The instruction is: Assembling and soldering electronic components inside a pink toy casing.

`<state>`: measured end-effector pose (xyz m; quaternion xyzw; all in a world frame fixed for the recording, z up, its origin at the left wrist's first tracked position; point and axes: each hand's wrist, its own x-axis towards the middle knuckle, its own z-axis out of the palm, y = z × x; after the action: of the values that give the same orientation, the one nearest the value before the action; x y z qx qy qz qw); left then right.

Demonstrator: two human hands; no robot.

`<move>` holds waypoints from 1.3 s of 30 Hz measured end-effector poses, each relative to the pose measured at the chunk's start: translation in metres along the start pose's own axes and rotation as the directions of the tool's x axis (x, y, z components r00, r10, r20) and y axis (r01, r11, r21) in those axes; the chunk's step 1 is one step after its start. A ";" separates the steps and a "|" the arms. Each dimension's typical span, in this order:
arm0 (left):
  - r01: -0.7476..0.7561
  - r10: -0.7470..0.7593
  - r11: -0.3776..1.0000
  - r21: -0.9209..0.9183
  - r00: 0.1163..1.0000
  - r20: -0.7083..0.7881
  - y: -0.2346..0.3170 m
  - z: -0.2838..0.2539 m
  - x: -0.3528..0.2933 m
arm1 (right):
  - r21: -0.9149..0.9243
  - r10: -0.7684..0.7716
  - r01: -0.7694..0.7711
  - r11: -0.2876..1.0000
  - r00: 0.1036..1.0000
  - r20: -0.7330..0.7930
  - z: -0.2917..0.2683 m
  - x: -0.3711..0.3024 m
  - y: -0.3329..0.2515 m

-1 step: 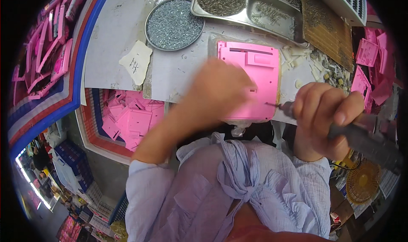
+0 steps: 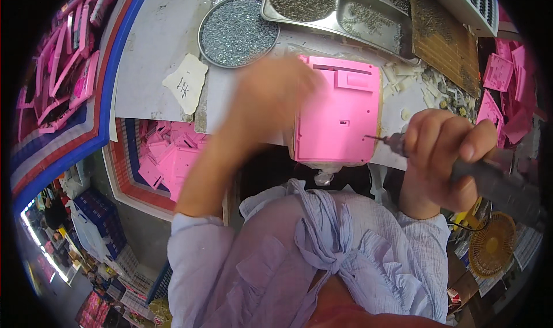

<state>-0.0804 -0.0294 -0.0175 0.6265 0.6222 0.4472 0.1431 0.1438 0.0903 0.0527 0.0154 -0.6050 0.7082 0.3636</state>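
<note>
A flat pink plastic casing [image 2: 331, 118] lies on a clear-wrapped pad in front of me, with a slot and a raised block near its far edge. My right hand [image 2: 446, 155] grips a dark electric screwdriver [image 2: 489, 181]. Its thin bit points left, with the tip over or against the casing's right side; contact is not clear. Smeared by motion, my left hand [image 2: 276, 92] is over the casing's left edge, and its fingers cannot be made out. Beyond it is a round metal dish [image 2: 239, 31] full of small silver screws.
A metal compartment tray [image 2: 368, 31] of small screws stands at the back, beside brown cardboard [image 2: 440, 46]. Small white parts [image 2: 397, 74] lie right of the casing. A bin of pink parts [image 2: 173, 161] sits lower left; a torn paper [image 2: 187, 83] lies above it.
My left hand has moved left and away from me, uncovering more of the casing's middle. The screwdriver in my right hand has shifted very slightly.
</note>
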 end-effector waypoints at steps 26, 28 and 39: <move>0.182 -0.061 0.746 0.640 0.977 -0.206 -0.100 -0.042 0.010 | 0.021 0.129 -0.128 0.992 0.982 -0.135 0.008 -0.080 -0.016; 0.179 -0.060 0.709 0.682 0.979 -0.195 -0.104 -0.041 0.011 | -0.046 0.183 -0.200 0.979 0.953 -0.241 0.019 -0.080 -0.019; -0.036 0.031 0.996 0.087 0.998 0.063 0.009 -0.006 -0.010 | -0.218 0.052 -0.071 0.973 0.995 -0.091 0.015 -0.074 -0.003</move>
<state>-0.0775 -0.0422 -0.0112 0.6561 0.6259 0.4020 0.1270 0.1934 0.0406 0.0253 -0.0738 -0.6643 0.6473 0.3663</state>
